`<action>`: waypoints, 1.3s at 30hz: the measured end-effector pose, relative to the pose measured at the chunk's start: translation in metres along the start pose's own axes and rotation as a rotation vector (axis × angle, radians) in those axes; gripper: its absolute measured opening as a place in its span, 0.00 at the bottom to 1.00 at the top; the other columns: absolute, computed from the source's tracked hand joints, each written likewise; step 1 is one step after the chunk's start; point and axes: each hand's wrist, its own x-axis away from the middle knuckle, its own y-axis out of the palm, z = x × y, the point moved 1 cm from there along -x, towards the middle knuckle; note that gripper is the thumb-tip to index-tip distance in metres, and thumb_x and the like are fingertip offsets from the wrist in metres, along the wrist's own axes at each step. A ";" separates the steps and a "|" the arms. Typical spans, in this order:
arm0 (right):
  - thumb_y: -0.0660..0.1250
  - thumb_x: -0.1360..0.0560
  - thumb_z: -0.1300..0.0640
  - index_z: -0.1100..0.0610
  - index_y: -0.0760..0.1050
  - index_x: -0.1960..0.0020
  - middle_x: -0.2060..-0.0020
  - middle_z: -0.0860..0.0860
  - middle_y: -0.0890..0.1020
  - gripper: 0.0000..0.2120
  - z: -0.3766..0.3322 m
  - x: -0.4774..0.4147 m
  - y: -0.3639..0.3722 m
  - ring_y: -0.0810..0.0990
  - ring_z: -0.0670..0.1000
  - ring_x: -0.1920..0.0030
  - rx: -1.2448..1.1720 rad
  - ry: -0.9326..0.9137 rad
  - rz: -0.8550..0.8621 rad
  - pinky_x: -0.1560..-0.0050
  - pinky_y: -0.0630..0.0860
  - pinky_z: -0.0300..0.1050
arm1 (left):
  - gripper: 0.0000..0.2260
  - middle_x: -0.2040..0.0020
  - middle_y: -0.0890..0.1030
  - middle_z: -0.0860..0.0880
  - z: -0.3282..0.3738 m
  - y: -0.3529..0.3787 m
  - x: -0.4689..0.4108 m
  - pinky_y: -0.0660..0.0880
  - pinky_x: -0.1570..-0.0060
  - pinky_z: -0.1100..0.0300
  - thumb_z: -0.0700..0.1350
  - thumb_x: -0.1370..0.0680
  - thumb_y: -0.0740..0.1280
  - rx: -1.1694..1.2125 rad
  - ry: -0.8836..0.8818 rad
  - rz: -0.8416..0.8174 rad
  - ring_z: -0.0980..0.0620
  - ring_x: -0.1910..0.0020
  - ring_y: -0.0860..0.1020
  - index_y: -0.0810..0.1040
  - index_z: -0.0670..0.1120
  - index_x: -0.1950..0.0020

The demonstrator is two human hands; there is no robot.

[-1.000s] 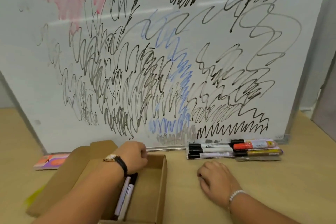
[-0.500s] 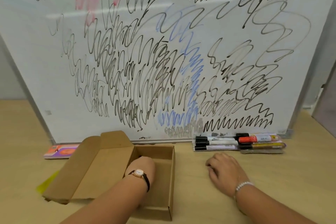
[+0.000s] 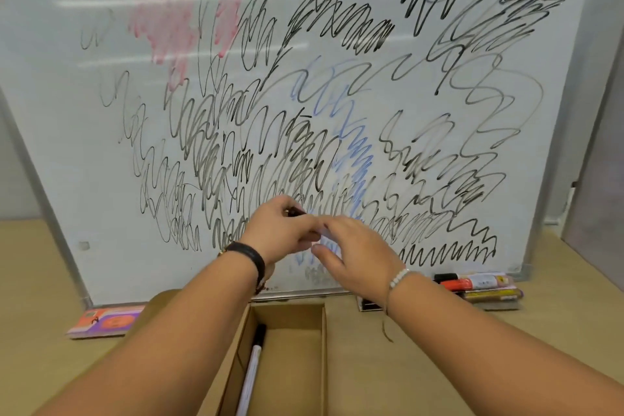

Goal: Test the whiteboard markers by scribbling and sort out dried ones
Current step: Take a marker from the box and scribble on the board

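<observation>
Up from box (image 3: 287,312) and counter (image 3: 33,280), pinching one marker (image 3: 296,212) lengthwise: dark end in left hand (image 3: 280,233), barrel in right hand (image 3: 354,246).

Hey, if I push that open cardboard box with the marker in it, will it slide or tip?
Likely light: the cardboard box is thin-walled and only one marker shows inside, so it should slide easily on the smooth table. Low and wide, it probably won't tip. The round marker may roll inside.
</observation>
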 end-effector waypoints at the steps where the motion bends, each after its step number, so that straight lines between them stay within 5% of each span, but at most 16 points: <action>1: 0.58 0.21 0.51 0.52 0.72 0.38 0.50 0.44 0.75 0.13 -0.005 -0.011 -0.010 0.72 0.44 0.50 -0.022 -0.002 0.007 0.49 0.69 0.39 | 0.07 0.58 0.82 0.41 0.007 0.001 -0.002 0.81 0.55 0.55 0.38 0.27 0.71 0.079 0.005 -0.025 0.47 0.58 0.83 0.73 0.42 0.55; 6: 0.56 0.20 0.53 0.53 0.73 0.45 0.56 0.45 0.75 0.09 -0.016 -0.047 -0.052 0.74 0.49 0.57 0.097 -0.038 0.082 0.57 0.73 0.45 | 0.09 0.69 0.77 0.50 0.040 -0.009 -0.017 0.75 0.64 0.61 0.47 0.24 0.69 -0.041 0.202 -0.046 0.54 0.68 0.75 0.74 0.43 0.58; 10: 0.53 0.19 0.48 0.53 0.70 0.50 0.61 0.44 0.71 0.11 -0.020 -0.062 -0.079 0.72 0.48 0.62 0.275 -0.097 0.107 0.62 0.68 0.43 | 0.13 0.70 0.72 0.52 0.077 -0.018 -0.025 0.66 0.69 0.63 0.52 0.19 0.59 -0.560 0.481 -0.152 0.57 0.73 0.68 0.73 0.47 0.60; 14: 0.51 0.19 0.45 0.53 0.71 0.43 0.61 0.47 0.79 0.16 -0.018 -0.076 -0.099 0.76 0.51 0.63 0.331 -0.120 0.161 0.66 0.68 0.44 | 0.15 0.68 0.71 0.54 0.108 -0.024 -0.034 0.63 0.69 0.64 0.53 0.19 0.56 -0.748 0.616 -0.147 0.57 0.70 0.68 0.71 0.52 0.63; 19: 0.55 0.21 0.42 0.50 0.68 0.42 0.66 0.44 0.74 0.15 -0.017 -0.106 -0.131 0.75 0.49 0.64 0.265 -0.018 0.108 0.67 0.66 0.43 | 0.16 0.67 0.73 0.52 0.144 -0.028 -0.052 0.65 0.70 0.64 0.55 0.20 0.58 -0.832 0.678 -0.037 0.54 0.70 0.70 0.76 0.44 0.57; 23: 0.56 0.21 0.62 0.53 0.60 0.52 0.65 0.55 0.71 0.06 -0.007 -0.135 -0.170 0.67 0.52 0.67 -0.057 0.133 0.077 0.67 0.63 0.44 | 0.07 0.62 0.80 0.52 0.182 -0.039 -0.075 0.74 0.64 0.64 0.49 0.21 0.65 -0.457 0.627 0.081 0.56 0.65 0.77 0.77 0.47 0.55; 25: 0.54 0.24 0.70 0.52 0.65 0.56 0.61 0.57 0.74 0.13 -0.004 -0.148 -0.191 0.70 0.51 0.64 -0.283 0.118 0.194 0.65 0.67 0.44 | 0.04 0.61 0.79 0.49 0.204 -0.043 -0.089 0.77 0.60 0.61 0.44 0.20 0.64 -0.260 0.552 0.060 0.53 0.63 0.77 0.76 0.46 0.54; 30: 0.46 0.27 0.76 0.61 0.76 0.44 0.57 0.62 0.81 0.24 0.007 -0.170 -0.223 0.81 0.55 0.61 -1.325 0.146 0.231 0.59 0.79 0.44 | 0.08 0.57 0.75 0.43 0.254 -0.043 -0.107 0.76 0.44 0.44 0.48 0.19 0.60 -0.581 0.603 0.168 0.44 0.58 0.74 0.74 0.45 0.49; 33: 0.58 0.23 0.70 0.60 0.71 0.41 0.55 0.61 0.83 0.13 0.014 -0.179 -0.229 0.84 0.55 0.56 -1.296 0.104 0.284 0.57 0.80 0.43 | 0.16 0.55 0.76 0.50 0.280 -0.036 -0.107 0.74 0.56 0.54 0.58 0.25 0.68 -0.742 0.715 0.202 0.51 0.58 0.75 0.72 0.48 0.47; 35: 0.67 0.26 0.56 0.59 0.70 0.46 0.61 0.59 0.83 0.12 0.016 -0.186 -0.229 0.82 0.54 0.61 -1.166 0.094 0.351 0.61 0.80 0.42 | 0.16 0.57 0.74 0.52 0.293 -0.032 -0.113 0.69 0.58 0.58 0.58 0.27 0.70 -0.890 0.797 0.293 0.51 0.59 0.74 0.72 0.49 0.48; 37: 0.63 0.27 0.42 0.56 0.71 0.52 0.68 0.56 0.80 0.17 0.019 -0.196 -0.229 0.78 0.52 0.69 -1.064 0.134 0.407 0.67 0.76 0.41 | 0.14 0.56 0.74 0.50 0.304 -0.028 -0.126 0.67 0.58 0.58 0.57 0.24 0.67 -0.991 0.885 0.401 0.49 0.56 0.72 0.73 0.48 0.50; 39: 0.56 0.22 0.40 0.55 0.74 0.55 0.73 0.54 0.76 0.19 0.018 -0.205 -0.229 0.71 0.50 0.73 -0.972 0.161 0.485 0.71 0.69 0.39 | 0.14 0.53 0.76 0.48 0.310 -0.026 -0.139 0.69 0.56 0.56 0.57 0.22 0.62 -1.032 0.953 0.479 0.48 0.54 0.73 0.75 0.47 0.49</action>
